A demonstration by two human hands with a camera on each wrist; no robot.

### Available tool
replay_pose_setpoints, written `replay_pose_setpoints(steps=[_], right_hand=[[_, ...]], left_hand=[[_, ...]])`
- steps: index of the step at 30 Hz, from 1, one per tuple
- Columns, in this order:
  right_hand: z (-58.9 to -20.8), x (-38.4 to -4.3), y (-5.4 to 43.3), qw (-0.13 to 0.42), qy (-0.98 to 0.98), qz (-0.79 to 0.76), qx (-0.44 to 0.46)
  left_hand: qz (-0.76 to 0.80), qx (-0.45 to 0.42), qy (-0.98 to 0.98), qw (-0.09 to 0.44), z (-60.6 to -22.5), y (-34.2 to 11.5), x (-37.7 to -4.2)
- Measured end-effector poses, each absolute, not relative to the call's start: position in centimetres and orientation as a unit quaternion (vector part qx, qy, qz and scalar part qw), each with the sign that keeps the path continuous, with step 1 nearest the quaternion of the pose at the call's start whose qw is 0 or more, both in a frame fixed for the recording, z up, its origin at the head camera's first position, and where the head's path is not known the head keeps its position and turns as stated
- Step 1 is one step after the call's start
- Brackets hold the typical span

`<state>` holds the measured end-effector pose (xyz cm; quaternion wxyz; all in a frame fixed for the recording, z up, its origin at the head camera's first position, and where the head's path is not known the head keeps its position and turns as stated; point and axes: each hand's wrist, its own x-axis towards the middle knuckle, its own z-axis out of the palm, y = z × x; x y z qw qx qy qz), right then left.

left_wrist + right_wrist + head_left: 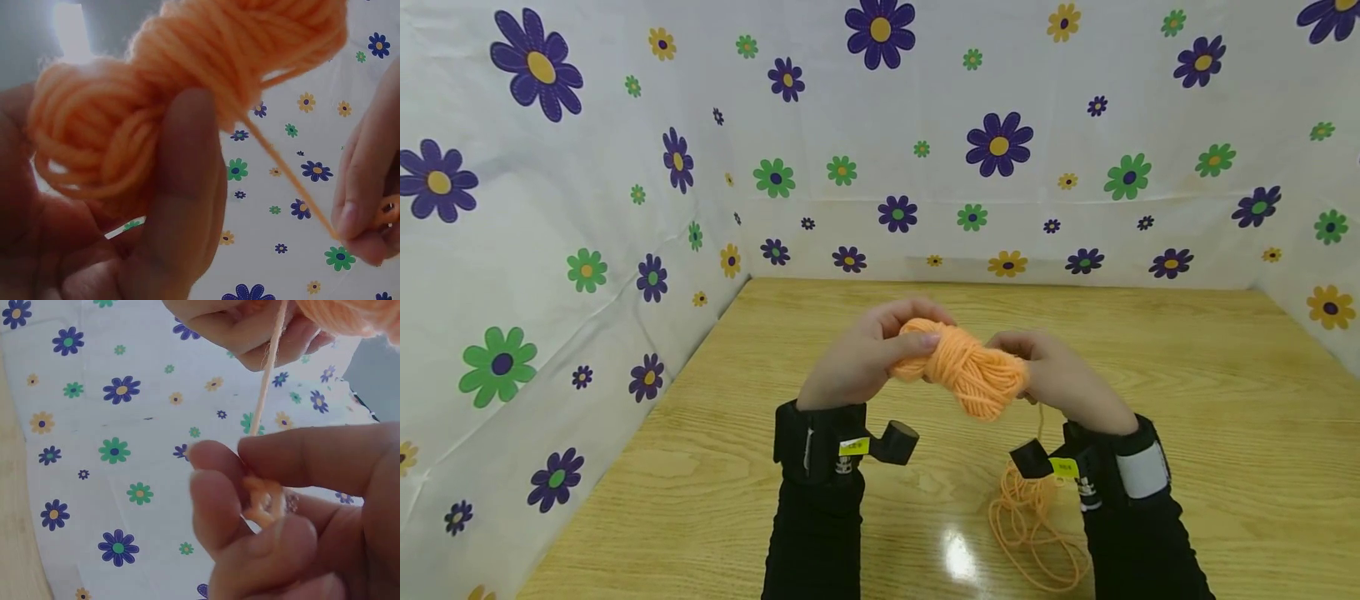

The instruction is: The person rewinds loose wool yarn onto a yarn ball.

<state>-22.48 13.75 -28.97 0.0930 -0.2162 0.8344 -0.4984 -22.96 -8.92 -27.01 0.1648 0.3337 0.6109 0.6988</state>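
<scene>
An orange yarn skein (973, 371), bound round its middle by wrapped strands, is held up above the table. My left hand (872, 350) grips its left end, thumb in front and fingers behind. From the skein a single strand (287, 175) runs taut to my right hand (1060, 371), which pinches it between thumb and fingertips. A small loop of yarn (265, 503) sits within the curled right fingers. In the head view the skein's right end overlaps the right fingertips.
Below the right wrist, loose orange yarn (1037, 533) lies in tangled loops on the wooden table (715, 492), with a strand rising from it toward the right hand. A flowered white cloth (880, 133) hangs behind the table and along its sides.
</scene>
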Motion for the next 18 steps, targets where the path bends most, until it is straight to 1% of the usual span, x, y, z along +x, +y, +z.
replay_pose_setpoints(steps=[8,14,18], right_hand=[[-28.57,-22.25,14.05,0.031,0.831,-0.524,-0.185],[-28.39,-21.97,14.14,0.004,0.803,-0.568,-0.178],[-28.22,-21.75,14.31,0.0,0.784,-0.591,-0.189]], left_hand=[[0.636,0.364,0.656,0.182,-26.89,-8.65,-22.87],[0.588,0.367,0.698,0.182,-26.94,-8.45,-22.87],[0.564,0.37,0.716,0.18,-27.02,-8.33,-22.98]])
